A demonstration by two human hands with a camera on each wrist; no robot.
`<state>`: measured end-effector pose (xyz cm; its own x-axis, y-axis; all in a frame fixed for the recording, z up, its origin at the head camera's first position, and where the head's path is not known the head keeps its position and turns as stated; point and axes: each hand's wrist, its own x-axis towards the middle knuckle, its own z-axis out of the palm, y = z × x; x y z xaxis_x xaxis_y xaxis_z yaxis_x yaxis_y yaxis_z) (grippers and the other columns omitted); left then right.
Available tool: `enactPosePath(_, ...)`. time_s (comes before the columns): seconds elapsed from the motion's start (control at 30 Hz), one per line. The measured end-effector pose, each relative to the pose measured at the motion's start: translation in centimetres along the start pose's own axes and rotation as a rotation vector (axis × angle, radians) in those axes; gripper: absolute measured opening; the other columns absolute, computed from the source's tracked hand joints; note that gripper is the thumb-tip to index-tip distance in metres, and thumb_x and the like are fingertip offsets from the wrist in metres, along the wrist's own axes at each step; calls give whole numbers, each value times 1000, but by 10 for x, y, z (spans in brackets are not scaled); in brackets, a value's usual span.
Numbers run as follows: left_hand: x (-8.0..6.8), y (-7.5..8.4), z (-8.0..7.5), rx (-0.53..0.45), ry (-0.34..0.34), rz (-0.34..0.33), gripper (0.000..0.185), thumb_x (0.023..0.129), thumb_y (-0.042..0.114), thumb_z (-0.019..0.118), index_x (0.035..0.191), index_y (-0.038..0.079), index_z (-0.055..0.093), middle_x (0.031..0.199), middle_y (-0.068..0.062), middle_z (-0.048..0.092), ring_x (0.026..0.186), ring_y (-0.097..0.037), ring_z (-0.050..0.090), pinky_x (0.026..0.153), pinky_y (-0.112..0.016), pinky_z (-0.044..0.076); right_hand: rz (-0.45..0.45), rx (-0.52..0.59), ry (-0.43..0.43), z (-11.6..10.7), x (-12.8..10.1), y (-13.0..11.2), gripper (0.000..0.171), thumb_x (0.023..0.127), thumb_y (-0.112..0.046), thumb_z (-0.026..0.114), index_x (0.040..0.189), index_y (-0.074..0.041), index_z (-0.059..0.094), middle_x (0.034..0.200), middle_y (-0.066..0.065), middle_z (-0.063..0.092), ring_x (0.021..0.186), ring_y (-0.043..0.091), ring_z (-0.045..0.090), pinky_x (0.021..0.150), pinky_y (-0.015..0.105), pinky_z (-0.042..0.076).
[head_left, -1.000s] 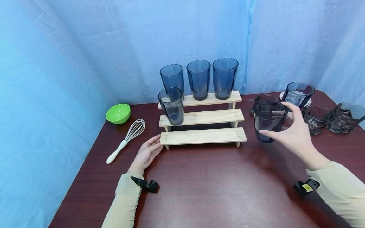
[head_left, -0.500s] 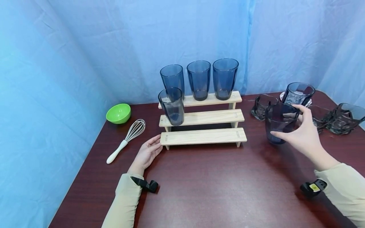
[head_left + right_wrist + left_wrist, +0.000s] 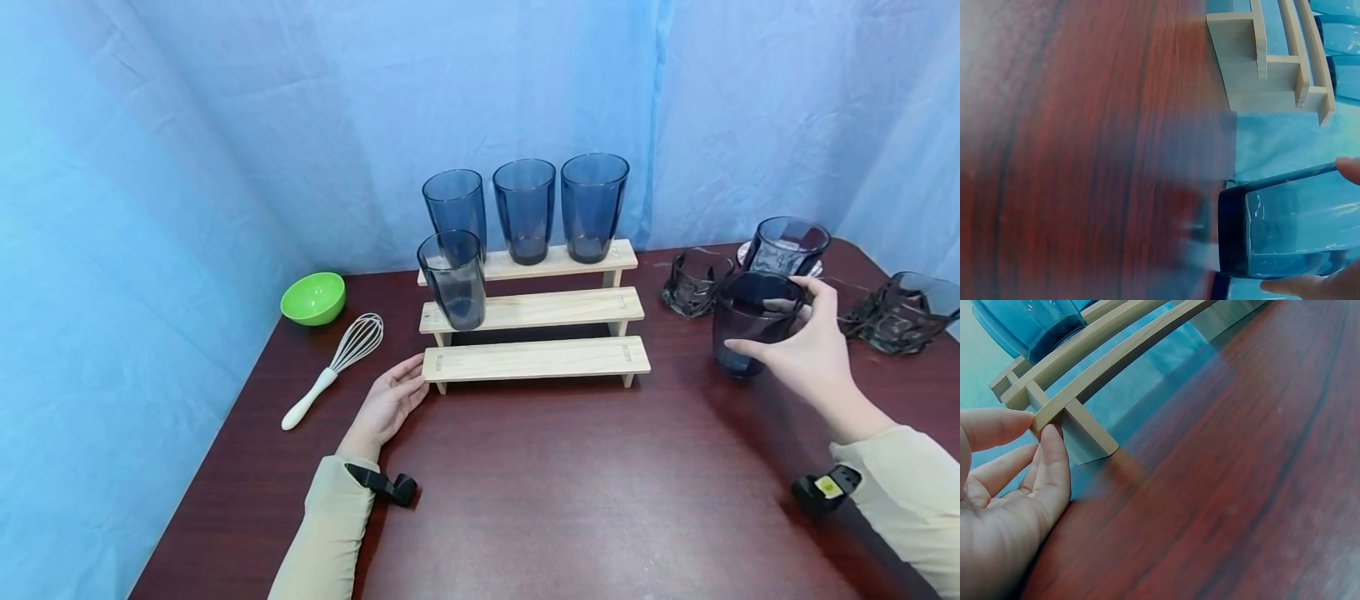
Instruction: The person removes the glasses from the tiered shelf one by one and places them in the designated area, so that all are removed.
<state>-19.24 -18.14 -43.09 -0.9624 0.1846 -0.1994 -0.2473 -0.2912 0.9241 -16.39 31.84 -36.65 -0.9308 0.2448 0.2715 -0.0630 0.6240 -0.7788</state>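
Note:
My right hand [image 3: 821, 362] grips a dark blue glass tumbler [image 3: 750, 329] upright, right of a three-step wooden rack [image 3: 536, 360]. In the right wrist view the same tumbler [image 3: 1297, 219] shows its thick base, with a thumb and a finger at its sides; whether the base touches the table I cannot tell. My left hand [image 3: 385, 408] pinches the left end of the rack's lowest step, as the left wrist view shows with thumb and finger on the board [image 3: 1050, 412]. One tumbler [image 3: 461, 292] stands at the left of the middle step. Three blue tumblers [image 3: 525, 212] line the top step.
Behind my right hand stand a short dark glass [image 3: 697, 279], a blue glass [image 3: 787, 242] by a white patterned disc, and more dark glass [image 3: 903, 312] on the right. A green bowl [image 3: 313, 298] and a whisk [image 3: 330, 375] lie left. Blue curtains [image 3: 375, 108] enclose the table.
My right hand has carried the tumbler to the right, away from the rack, uncovering the short dark glass behind it. The left hand stays at the rack's end.

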Motion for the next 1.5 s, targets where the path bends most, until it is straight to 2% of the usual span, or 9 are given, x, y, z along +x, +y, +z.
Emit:
enactPosePath(0.27,-1,0,0,5,11,-9,56,95,-9,38,148,-2,23,145,-19,29,95,-1,58,82,-16,48,44,32,44,4,7,3,98,73,-14,81,144,-20,14,100,-26,40,85,-18,39,72,2,30)
enactPosePath(0.53,-2,0,1,15,14,-11,55,96,-8,38,148,-2,23,142,-18,33,94,-1,59,82,-16,48,127,99,86,11,17,17,97,72,-22,82,142,-29,16,104,-25,44,94,-15,43,77,2,35)
enactPosePath(0.6,-2,0,1,6,16,-13,55,96,-8,38,148,-2,24,140,-17,34,94,-1,59,81,-16,48,161,106,96,12,19,20,96,72,-24,82,142,-32,16,108,-22,46,101,-11,45,83,4,36)
enactPosePath(0.73,-1,1,1,1,15,-13,55,96,-7,39,148,-2,24,138,-15,36,94,-1,59,81,-15,48,217,69,83,12,22,18,99,75,-28,80,144,-34,9,130,-4,44,123,8,43,105,22,36)
enactPosePath(0.83,-1,2,1,13,9,-10,55,96,-8,38,148,-2,23,136,-14,37,94,-1,59,81,-15,48,223,38,63,12,23,12,101,77,-29,78,145,-31,4,141,9,37,133,20,37,111,37,30)
enactPosePath(0.93,-1,2,1,17,6,-9,55,96,-8,38,148,-2,22,135,-13,38,94,-1,58,81,-15,48,217,20,60,12,23,9,100,78,-29,76,146,-29,3,144,14,37,135,23,36,112,40,29)
enactPosePath(1.17,-1,2,2,3,11,-6,55,96,-8,38,148,-2,23,137,-15,36,93,-1,59,81,-15,48,170,-22,65,9,27,8,104,77,-33,76,148,-19,2,149,24,27,133,43,32,108,55,27)
enactPosePath(1.33,-1,2,1,-1,5,-3,55,96,-8,38,148,-2,23,139,-16,35,94,-1,59,81,-15,48,123,-84,81,6,29,10,103,77,-33,77,149,-11,8,146,26,32,130,45,35,105,58,28)
enactPosePath(1.5,-1,2,0,14,-6,-1,56,95,-9,38,148,-3,21,142,-19,32,93,-1,59,81,-14,48,96,-116,96,4,30,14,103,76,-32,78,151,-7,11,149,25,29,132,45,33,106,59,27)
